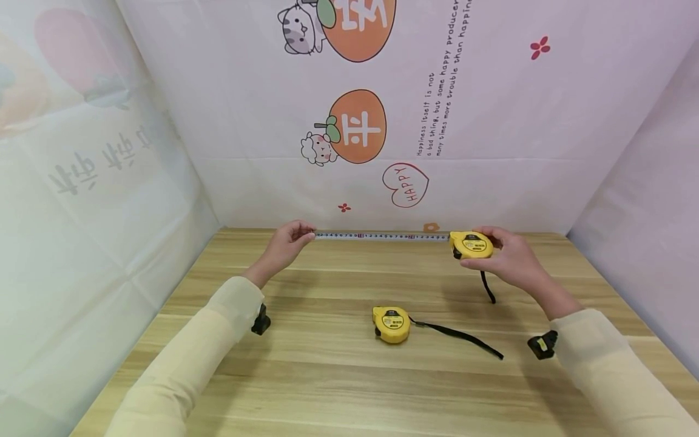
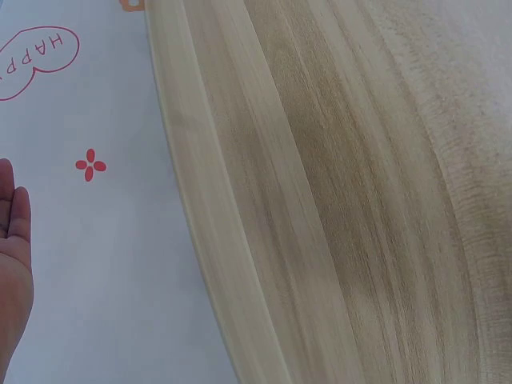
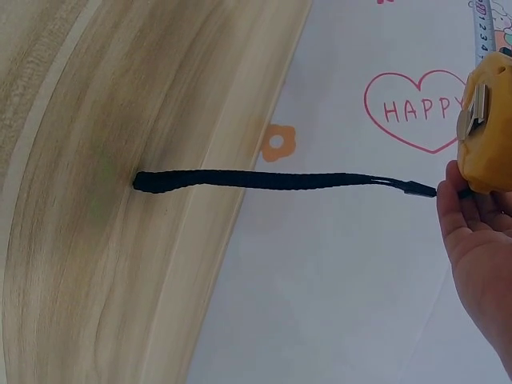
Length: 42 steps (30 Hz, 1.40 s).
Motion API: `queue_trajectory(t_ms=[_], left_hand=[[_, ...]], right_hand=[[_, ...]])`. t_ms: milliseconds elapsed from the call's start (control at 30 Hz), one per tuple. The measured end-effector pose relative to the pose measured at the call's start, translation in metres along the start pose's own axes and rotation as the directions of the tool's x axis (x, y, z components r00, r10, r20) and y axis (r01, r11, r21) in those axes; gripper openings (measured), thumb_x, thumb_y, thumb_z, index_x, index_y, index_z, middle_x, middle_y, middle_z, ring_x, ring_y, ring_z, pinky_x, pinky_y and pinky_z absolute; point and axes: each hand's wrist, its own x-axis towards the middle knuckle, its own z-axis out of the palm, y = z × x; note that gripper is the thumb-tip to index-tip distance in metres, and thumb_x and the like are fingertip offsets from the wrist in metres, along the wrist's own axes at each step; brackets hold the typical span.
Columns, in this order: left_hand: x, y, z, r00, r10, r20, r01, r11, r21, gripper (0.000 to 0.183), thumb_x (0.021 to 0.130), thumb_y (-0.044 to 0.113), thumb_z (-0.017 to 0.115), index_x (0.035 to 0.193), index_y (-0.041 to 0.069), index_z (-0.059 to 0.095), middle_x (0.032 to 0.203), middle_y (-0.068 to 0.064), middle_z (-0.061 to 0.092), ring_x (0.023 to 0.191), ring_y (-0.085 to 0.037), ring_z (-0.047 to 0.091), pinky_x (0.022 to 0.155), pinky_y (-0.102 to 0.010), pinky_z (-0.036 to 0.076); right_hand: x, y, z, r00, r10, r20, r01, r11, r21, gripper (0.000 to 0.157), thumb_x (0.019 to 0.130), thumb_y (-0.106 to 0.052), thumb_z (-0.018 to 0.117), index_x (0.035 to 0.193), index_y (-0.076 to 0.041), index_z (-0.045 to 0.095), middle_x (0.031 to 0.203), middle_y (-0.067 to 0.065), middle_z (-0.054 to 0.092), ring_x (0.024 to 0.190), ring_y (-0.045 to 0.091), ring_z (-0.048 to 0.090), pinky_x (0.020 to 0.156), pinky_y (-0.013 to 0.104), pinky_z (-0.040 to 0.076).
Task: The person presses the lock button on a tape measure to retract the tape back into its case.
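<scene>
A yellow tape measure (image 1: 472,244) is held up by my right hand (image 1: 509,258), thumb below and fingers behind it. Its printed blade (image 1: 382,236) runs out to the left in a straight line. At the blade's far end my left hand (image 1: 287,244) pinches the tip between thumb and fingers. In the right wrist view the case (image 3: 488,124) shows a metal clip, and its black strap (image 3: 264,180) hangs from it. The left wrist view catches only part of the left hand (image 2: 12,248), not the blade. A second yellow tape measure (image 1: 391,325) lies on the table.
The second tape's black strap (image 1: 464,335) stretches right across the wooden table (image 1: 306,388). A white printed cloth (image 1: 262,182) rises behind the table's back edge, with more cloth at both sides. Small black devices (image 1: 262,320) sit at both wrists.
</scene>
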Motion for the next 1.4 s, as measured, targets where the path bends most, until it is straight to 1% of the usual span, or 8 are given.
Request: queue_trajectory(t_ms=[200,433,600,767,867,1000,1167,1400], left_hand=[[0.000,0.003,0.001,1.000,-0.001,-0.005,0.001,1.000,0.009,0.024,0.099,0.015,0.057,0.117,-0.001,0.062,0.105,-0.015,0.063,0.092,-0.022,0.059,0.082,-0.042,0.050],[0.000,0.003,0.003,1.000,0.023,-0.014,-0.022,1.000,0.004,0.024,0.100,0.014,0.057,0.116,-0.003,0.062,0.104,-0.017,0.063,0.090,-0.021,0.059,0.081,-0.044,0.050],[0.000,0.002,0.003,1.000,0.029,-0.011,-0.029,1.000,0.007,0.023,0.099,0.015,0.057,0.116,-0.001,0.062,0.103,-0.014,0.064,0.089,-0.020,0.059,0.078,-0.036,0.051],[0.001,0.004,0.005,1.000,0.012,0.002,-0.012,1.000,-0.013,0.023,0.099,0.016,0.058,0.116,0.002,0.063,0.106,-0.019,0.063,0.090,-0.021,0.059,0.078,-0.038,0.050],[0.002,0.005,0.006,1.000,0.006,0.001,-0.006,1.000,-0.018,0.022,0.099,0.015,0.058,0.115,0.002,0.063,0.104,-0.015,0.064,0.089,-0.021,0.059,0.076,-0.033,0.050],[0.002,0.006,0.008,1.000,0.007,-0.001,-0.007,1.000,-0.020,0.021,0.099,0.014,0.058,0.115,0.001,0.064,0.100,-0.009,0.064,0.088,-0.021,0.059,0.073,-0.027,0.049],[0.002,0.006,0.010,1.000,0.013,0.008,-0.013,1.000,-0.027,0.024,0.099,0.015,0.058,0.115,-0.001,0.063,0.102,-0.014,0.064,0.088,-0.021,0.059,0.074,-0.028,0.049],[0.004,0.007,0.014,1.000,0.011,0.009,-0.011,1.000,-0.027,0.025,0.099,0.017,0.059,0.116,0.000,0.063,0.100,-0.009,0.064,0.088,-0.021,0.058,0.075,-0.027,0.049]], right_hand=[[0.000,-0.003,0.001,1.000,0.010,0.005,-0.010,1.000,0.003,0.087,0.075,-0.048,0.082,0.138,0.001,0.047,0.128,0.021,0.054,0.115,0.038,0.050,0.081,0.038,0.046],[0.001,-0.007,0.002,1.000,0.010,0.000,-0.010,1.000,-0.009,0.087,0.075,-0.047,0.082,0.137,0.002,0.046,0.128,0.022,0.054,0.116,0.039,0.050,0.082,0.041,0.046],[0.002,-0.007,0.003,1.000,0.011,0.003,-0.011,1.000,0.007,0.087,0.075,-0.047,0.082,0.137,0.002,0.046,0.128,0.022,0.053,0.116,0.039,0.050,0.085,0.047,0.045],[0.002,-0.006,0.004,1.000,0.018,0.009,-0.018,1.000,0.017,0.087,0.074,-0.048,0.082,0.137,0.001,0.047,0.129,0.021,0.054,0.116,0.038,0.050,0.084,0.043,0.046],[0.002,-0.005,0.005,1.000,0.021,0.011,-0.021,1.000,0.022,0.088,0.074,-0.049,0.082,0.138,0.000,0.046,0.129,0.020,0.053,0.116,0.037,0.050,0.085,0.043,0.046],[0.002,-0.005,0.005,1.000,0.027,0.016,-0.028,0.999,0.037,0.089,0.074,-0.049,0.082,0.138,0.001,0.045,0.131,0.021,0.052,0.118,0.039,0.049,0.088,0.049,0.045],[0.002,-0.006,0.006,0.999,0.028,0.019,-0.029,0.999,0.043,0.090,0.074,-0.049,0.082,0.138,0.001,0.045,0.130,0.021,0.052,0.119,0.040,0.048,0.089,0.051,0.044],[0.003,-0.004,0.007,1.000,0.021,0.008,-0.021,0.999,0.036,0.090,0.073,-0.049,0.083,0.138,0.001,0.046,0.129,0.021,0.053,0.117,0.039,0.049,0.088,0.050,0.044]])
